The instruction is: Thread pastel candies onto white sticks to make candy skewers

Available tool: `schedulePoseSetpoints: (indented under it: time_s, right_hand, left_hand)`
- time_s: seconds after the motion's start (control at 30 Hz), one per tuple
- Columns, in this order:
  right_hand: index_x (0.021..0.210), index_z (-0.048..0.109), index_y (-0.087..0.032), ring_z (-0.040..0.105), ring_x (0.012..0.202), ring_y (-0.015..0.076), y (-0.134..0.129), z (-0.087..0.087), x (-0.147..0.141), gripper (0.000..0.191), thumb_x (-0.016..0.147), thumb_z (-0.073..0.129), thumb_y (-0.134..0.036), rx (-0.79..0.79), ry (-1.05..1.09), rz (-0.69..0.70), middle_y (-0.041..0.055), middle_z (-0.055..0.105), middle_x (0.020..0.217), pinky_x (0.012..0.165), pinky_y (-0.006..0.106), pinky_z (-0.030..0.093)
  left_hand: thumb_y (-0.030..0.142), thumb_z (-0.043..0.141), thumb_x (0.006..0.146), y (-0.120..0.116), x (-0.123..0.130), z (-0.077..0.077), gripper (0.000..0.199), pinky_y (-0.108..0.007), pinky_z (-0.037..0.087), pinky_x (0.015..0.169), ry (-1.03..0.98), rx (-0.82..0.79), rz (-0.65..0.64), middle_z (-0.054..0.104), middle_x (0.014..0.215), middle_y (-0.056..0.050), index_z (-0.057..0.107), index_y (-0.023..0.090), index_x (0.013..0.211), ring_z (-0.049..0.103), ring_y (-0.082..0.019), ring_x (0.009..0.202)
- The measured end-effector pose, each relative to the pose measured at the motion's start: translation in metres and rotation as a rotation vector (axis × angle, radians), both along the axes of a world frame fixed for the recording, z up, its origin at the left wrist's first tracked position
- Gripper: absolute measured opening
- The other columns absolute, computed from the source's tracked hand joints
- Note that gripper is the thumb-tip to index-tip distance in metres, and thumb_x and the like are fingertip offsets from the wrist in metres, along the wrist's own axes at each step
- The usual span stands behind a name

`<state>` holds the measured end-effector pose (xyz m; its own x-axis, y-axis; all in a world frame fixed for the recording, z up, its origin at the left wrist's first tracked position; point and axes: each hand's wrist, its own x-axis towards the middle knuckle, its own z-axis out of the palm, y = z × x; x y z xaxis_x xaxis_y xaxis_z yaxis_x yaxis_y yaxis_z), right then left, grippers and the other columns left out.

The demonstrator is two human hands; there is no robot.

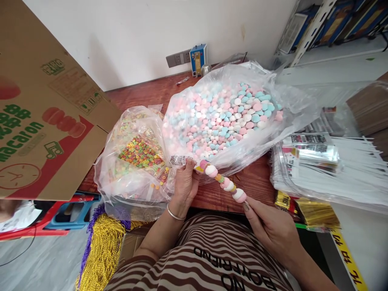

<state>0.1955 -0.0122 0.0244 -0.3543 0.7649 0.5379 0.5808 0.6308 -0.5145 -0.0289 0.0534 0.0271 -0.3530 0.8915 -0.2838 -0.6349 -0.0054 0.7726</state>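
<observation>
- Candy skewer (224, 182) is slanting between your two hands, over the wooden table (257, 182)
- your left hand (184, 186) is pinching the printed wrapper (178, 160) up at the far end
- your right hand (274, 224) has thumb and finger pinched on the near end
- pastel candy bag (298, 106) sits just beyond

Brown-cream striped shirt (169, 258), black lettering (233, 268); pale bangle (174, 216), left wrist (178, 207).

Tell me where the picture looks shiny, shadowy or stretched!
All in the head view: glare whitens the bigger plastic bag and silvery packet; a soft shadow dims the wall, upper left; the cardboard box seems stretched near the left edge; the candy stick looks fairly sharp.
</observation>
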Motion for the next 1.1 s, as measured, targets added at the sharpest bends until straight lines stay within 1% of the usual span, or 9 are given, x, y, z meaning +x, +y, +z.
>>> schedulePoseSetpoints:
  time_s: [0.2,0.43,0.57,0.63,0.73,0.83,0.9,1.0,1.1]
  right_hand:
    - [0.116,0.073,-0.019,0.070,0.057,0.0179,-0.005,0.001,0.009,0.026,0.099,0.055,-0.028,0.024,-0.100,-0.076,0.0052,0.079,0.077,0.055,0.028,0.046]
    - [0.087,0.067,-0.023,0.055,0.054,0.0132,-0.009,0.012,0.015,0.031,0.102,0.051,-0.045,-0.701,0.313,0.055,-0.0006,0.062,0.063,0.049,0.023,0.041]
    - [0.096,0.066,-0.020,0.035,0.045,0.0105,-0.013,0.004,0.013,0.038,0.103,0.046,-0.051,-1.050,0.570,0.124,-0.0062,0.041,0.052,0.041,0.023,0.027]
    - [0.095,0.066,-0.020,0.040,0.047,0.0104,-0.015,0.003,0.008,0.033,0.101,0.051,-0.049,-0.981,0.570,0.080,-0.0046,0.049,0.057,0.044,0.023,0.032]
    - [0.094,0.068,-0.021,0.058,0.057,0.0123,-0.016,0.004,0.000,0.019,0.098,0.059,-0.037,-0.633,0.445,-0.034,0.0001,0.066,0.073,0.053,0.023,0.044]
    - [0.096,0.068,-0.023,0.065,0.060,0.0133,-0.016,0.003,-0.005,0.008,0.095,0.061,-0.026,-0.324,0.314,-0.116,-0.0002,0.072,0.076,0.058,0.023,0.047]
    - [0.095,0.068,-0.023,0.065,0.059,0.0129,-0.017,0.002,-0.006,0.007,0.094,0.062,-0.023,-0.247,0.279,-0.132,-0.0008,0.072,0.075,0.058,0.024,0.046]
    - [0.089,0.067,-0.022,0.057,0.054,0.0115,-0.016,0.002,-0.007,0.016,0.099,0.057,-0.028,-0.388,0.346,-0.091,-0.0020,0.064,0.066,0.054,0.024,0.042]
    - [0.082,0.064,-0.021,0.043,0.048,0.0103,-0.015,-0.001,-0.008,0.033,0.103,0.049,-0.040,-0.719,0.505,0.000,-0.0044,0.048,0.055,0.046,0.023,0.033]
  left_hand:
    - [0.038,0.095,0.054,0.002,-0.001,0.004,0.042,-0.022,0.044,0.065,0.122,0.106,0.054,0.055,0.062,0.006,0.060,0.017,0.063,0.050,-0.008,0.061]
    - [0.037,0.089,0.061,-0.002,-0.006,0.009,0.036,-0.023,0.040,0.058,0.275,0.283,-0.056,0.054,0.065,0.002,0.059,0.018,0.059,0.048,-0.010,0.060]
    - [0.037,0.088,0.063,-0.002,-0.006,0.009,0.033,-0.024,0.039,0.056,0.288,0.326,-0.104,0.056,0.065,0.001,0.061,0.018,0.062,0.049,-0.011,0.060]
    - [0.037,0.089,0.063,-0.002,-0.003,0.010,0.033,-0.023,0.039,0.057,0.289,0.292,-0.098,0.056,0.064,0.002,0.063,0.017,0.063,0.048,-0.010,0.059]
    - [0.036,0.092,0.061,-0.002,0.003,0.014,0.035,-0.022,0.040,0.060,0.237,0.190,-0.060,0.054,0.060,0.005,0.063,0.016,0.063,0.047,-0.008,0.057]
    - [0.035,0.095,0.057,-0.003,0.008,0.020,0.038,-0.023,0.043,0.064,0.171,0.118,-0.084,0.054,0.060,0.006,0.063,0.016,0.064,0.049,-0.008,0.059]
    - [0.035,0.095,0.058,-0.003,0.009,0.020,0.037,-0.023,0.045,0.065,0.158,0.116,-0.115,0.055,0.062,0.005,0.063,0.016,0.065,0.051,-0.008,0.060]
    - [0.036,0.093,0.062,-0.002,0.007,0.016,0.036,-0.022,0.046,0.066,0.140,0.176,-0.162,0.057,0.068,0.003,0.065,0.015,0.068,0.051,-0.008,0.063]
    - [0.042,0.091,0.066,0.001,0.004,0.010,0.039,-0.022,0.045,0.063,0.096,0.243,-0.223,0.058,0.070,0.003,0.064,0.016,0.069,0.053,-0.009,0.064]
